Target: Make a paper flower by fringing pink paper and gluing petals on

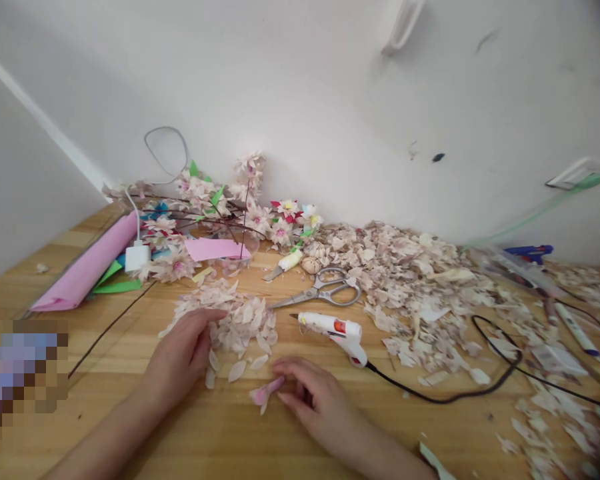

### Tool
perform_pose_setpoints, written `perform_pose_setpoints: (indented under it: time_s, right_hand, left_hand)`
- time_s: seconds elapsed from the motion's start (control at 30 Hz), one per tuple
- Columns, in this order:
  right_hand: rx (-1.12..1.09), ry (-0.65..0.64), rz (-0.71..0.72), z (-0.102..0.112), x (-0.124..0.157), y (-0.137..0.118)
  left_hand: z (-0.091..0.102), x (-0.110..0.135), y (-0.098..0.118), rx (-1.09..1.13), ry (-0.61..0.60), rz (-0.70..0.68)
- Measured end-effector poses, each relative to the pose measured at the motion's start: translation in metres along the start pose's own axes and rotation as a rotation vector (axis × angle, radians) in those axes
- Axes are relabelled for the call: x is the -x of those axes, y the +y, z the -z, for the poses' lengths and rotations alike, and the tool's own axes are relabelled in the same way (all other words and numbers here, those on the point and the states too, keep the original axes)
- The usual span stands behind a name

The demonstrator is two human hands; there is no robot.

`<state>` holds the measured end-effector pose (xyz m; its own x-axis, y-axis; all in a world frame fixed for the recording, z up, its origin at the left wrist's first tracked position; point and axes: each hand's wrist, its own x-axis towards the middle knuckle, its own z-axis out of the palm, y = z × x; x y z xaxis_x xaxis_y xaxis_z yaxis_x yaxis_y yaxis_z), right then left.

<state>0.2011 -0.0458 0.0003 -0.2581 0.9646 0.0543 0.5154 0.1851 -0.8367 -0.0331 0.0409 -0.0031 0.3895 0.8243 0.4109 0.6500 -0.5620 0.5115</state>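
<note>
My left hand (pixel 180 353) rests on the wooden tabletop at the edge of a heap of pale paper petals (pixel 240 320), its fingertips touching them. My right hand (pixel 310 393) lies lower and to the right, fingers curled around the base of a small pink-tipped paper flower bud (pixel 265 393). A few loose petals (pixel 235 370) lie between my hands. Just above my right hand is a white hot glue gun (pixel 335 333) with a black cord. Steel scissors (pixel 325 290) lie farther back.
Paper flower branches (pixel 215 213) lean against the white wall, beside pink paper (pixel 85 263) and a white charger (pixel 137 257). Large drifts of paper scraps (pixel 405 280) cover the right side of the wooden table (pixel 105 320). Black cables (pixel 500 360) cross them.
</note>
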Motion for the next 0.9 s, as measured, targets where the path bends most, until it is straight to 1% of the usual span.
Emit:
perform_pose_setpoints:
  time_s: [0.1, 0.23, 0.33, 0.4, 0.47, 0.53, 0.6, 0.63, 0.7, 0.77, 0.8, 0.83, 0.9]
  right_hand:
    - [0.038, -0.002, -0.011, 0.003, 0.002, 0.001]
    - [0.161, 0.051, 0.037, 0.014, 0.004, -0.003]
    - [0.288, 0.128, 0.139, 0.025, 0.005, -0.007]
    - [0.337, 0.223, 0.259, 0.033, 0.006, -0.009]
    - [0.37, 0.341, 0.377, 0.043, 0.008, -0.011]
    - [0.383, 0.479, 0.449, 0.054, 0.01, -0.011]
    - [0.338, 0.639, 0.467, 0.066, 0.011, -0.007]
    - [0.299, 0.702, 0.452, 0.073, 0.01, -0.005]
    - [0.214, 0.765, 0.357, 0.087, 0.009, 0.004]
    - [0.166, 0.709, 0.191, 0.102, 0.008, 0.016]
    - [0.162, 0.642, 0.147, 0.109, 0.007, 0.022]
    - [0.17, 0.563, 0.11, 0.116, 0.007, 0.028]
    - [0.213, 0.346, 0.004, 0.124, 0.009, 0.036]
  left_hand:
    - [0.001, 0.0, 0.001, 0.03, -0.072, -0.03]
    - [0.001, 0.0, 0.009, 0.019, -0.209, -0.088]
    - [-0.001, 0.001, 0.009, -0.025, -0.202, -0.114]
    - [-0.003, 0.001, 0.006, -0.047, -0.178, -0.109]
    - [-0.004, 0.001, 0.003, -0.069, -0.141, -0.075]
    - [-0.003, 0.001, 0.002, -0.085, -0.091, -0.03]
    - [-0.001, 0.0, 0.002, -0.078, -0.052, 0.008]
    - [0.0, 0.0, 0.003, -0.067, -0.046, 0.019]
    - [0.003, -0.001, 0.005, -0.043, -0.077, 0.0]
    - [0.006, -0.002, 0.006, -0.037, -0.123, -0.047]
    - [0.008, -0.003, 0.006, -0.044, -0.138, -0.07]
    - [0.011, -0.004, 0.006, -0.055, -0.146, -0.088]
    - [0.015, -0.005, 0.005, -0.084, -0.143, -0.099]
